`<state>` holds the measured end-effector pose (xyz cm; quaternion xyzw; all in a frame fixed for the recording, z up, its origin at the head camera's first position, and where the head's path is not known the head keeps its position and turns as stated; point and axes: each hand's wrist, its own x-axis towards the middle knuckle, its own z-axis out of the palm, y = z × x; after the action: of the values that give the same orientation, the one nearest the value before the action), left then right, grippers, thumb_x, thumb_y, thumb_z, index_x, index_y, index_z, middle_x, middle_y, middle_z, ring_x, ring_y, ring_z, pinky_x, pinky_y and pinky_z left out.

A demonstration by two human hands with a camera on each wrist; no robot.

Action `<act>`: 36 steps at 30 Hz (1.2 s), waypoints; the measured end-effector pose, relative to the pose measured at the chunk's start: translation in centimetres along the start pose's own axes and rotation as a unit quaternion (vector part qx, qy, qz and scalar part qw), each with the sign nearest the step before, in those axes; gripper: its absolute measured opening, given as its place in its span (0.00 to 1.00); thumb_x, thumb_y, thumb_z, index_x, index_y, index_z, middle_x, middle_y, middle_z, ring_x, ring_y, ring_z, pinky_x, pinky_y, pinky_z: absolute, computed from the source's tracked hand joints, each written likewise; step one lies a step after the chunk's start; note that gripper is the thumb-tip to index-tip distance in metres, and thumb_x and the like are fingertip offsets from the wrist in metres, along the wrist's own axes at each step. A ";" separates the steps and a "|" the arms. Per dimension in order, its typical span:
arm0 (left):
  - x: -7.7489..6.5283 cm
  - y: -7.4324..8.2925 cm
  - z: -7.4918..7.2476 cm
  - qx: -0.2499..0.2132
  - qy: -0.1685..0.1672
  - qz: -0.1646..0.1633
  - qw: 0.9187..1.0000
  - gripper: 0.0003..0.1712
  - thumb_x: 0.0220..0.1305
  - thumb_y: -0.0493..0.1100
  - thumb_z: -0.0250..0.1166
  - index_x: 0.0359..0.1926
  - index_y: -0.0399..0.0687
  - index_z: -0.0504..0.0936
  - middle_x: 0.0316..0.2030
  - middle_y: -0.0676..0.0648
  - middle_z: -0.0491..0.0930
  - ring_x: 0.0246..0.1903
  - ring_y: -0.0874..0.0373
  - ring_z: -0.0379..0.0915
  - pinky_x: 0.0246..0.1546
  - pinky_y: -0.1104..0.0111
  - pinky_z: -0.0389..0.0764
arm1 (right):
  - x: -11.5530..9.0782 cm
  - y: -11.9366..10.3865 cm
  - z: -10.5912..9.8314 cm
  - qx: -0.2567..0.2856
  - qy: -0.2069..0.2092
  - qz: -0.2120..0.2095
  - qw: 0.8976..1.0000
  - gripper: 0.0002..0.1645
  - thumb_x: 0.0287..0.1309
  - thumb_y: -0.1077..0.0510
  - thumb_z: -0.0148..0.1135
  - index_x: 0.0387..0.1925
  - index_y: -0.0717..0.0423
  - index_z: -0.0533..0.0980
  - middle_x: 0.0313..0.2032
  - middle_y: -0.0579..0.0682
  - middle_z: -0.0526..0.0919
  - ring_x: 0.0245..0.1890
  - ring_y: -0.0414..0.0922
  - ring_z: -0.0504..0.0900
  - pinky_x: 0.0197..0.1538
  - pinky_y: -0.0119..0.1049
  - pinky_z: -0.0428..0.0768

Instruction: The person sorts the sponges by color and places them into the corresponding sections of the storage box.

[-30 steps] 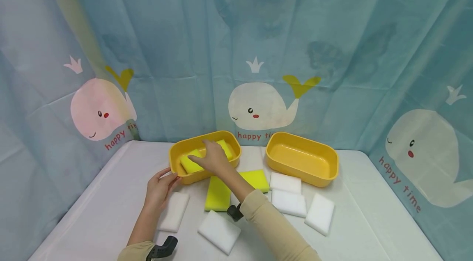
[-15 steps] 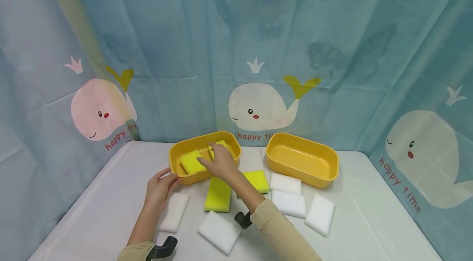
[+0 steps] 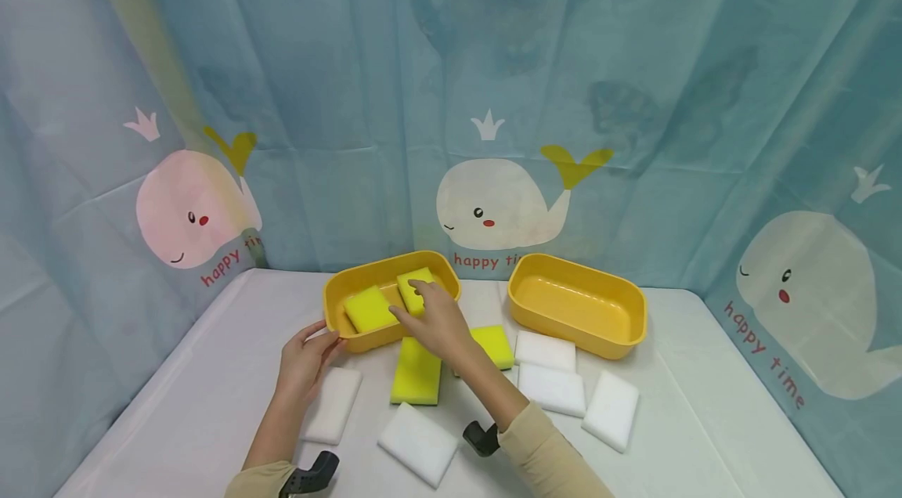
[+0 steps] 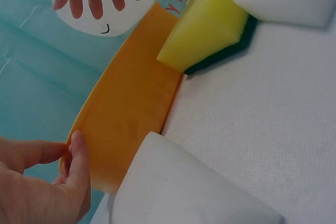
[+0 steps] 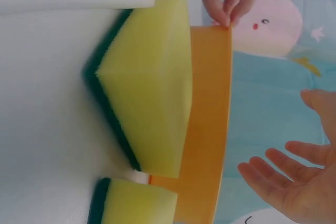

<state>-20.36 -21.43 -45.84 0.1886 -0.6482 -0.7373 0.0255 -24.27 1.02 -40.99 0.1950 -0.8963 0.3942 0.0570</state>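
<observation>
My left hand (image 3: 304, 365) pinches the rim at the near left end of a yellow plastic bin (image 3: 373, 340); thumb and fingers show on that rim in the left wrist view. Inside the bin lie two yellow sponges, one on the left (image 3: 369, 310) and one on the right (image 3: 410, 288). Over the bin's right part, my right hand (image 3: 440, 322) has its fingers spread and holds nothing, as the right wrist view (image 5: 299, 179) also shows. Just in front of the bin are two more yellow sponges (image 3: 416, 374) (image 3: 495, 345), with dark green scouring layers underneath.
A second yellow bin (image 3: 578, 306) stands at the back right with nothing in it. Several white sponges lie about the table, among them one by the left forearm (image 3: 331, 405), one front centre (image 3: 419, 445) and one at right (image 3: 611, 410). A blue curtain hangs behind.
My right hand has drawn back to the right and towards me, uncovering more of the two sponges in the bin. The left hand stays at the rim.
</observation>
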 end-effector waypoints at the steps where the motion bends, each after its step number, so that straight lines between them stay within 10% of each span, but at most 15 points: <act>1: 0.0 0.0 0.0 0.000 0.000 0.001 1.000 0.36 0.80 0.36 0.55 0.81 0.34 0.54 0.70 0.30 0.64 0.35 0.74 0.81 0.55 0.74 0.83 | -0.2 0.1 -0.1 0.000 0.002 -0.001 1.000 0.36 0.71 0.42 0.67 0.71 0.57 0.74 0.64 0.56 0.81 0.63 0.53 0.80 0.64 0.51 0.82; 36: 0.8 0.5 -1.2 0.055 -0.034 0.000 0.998 0.36 0.79 0.36 0.59 0.79 0.29 0.56 0.55 0.37 0.75 0.36 0.70 0.83 0.50 0.75 0.85 | -4.5 3.3 -3.3 -0.002 0.066 -0.016 0.998 0.32 0.71 0.46 0.68 0.67 0.62 0.76 0.59 0.60 0.84 0.51 0.54 0.84 0.53 0.49 0.87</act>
<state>-20.89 -22.85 -45.66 0.1647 -0.6882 -0.7065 -0.0068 -21.65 6.77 -42.15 0.1830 -0.8879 0.4038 0.1228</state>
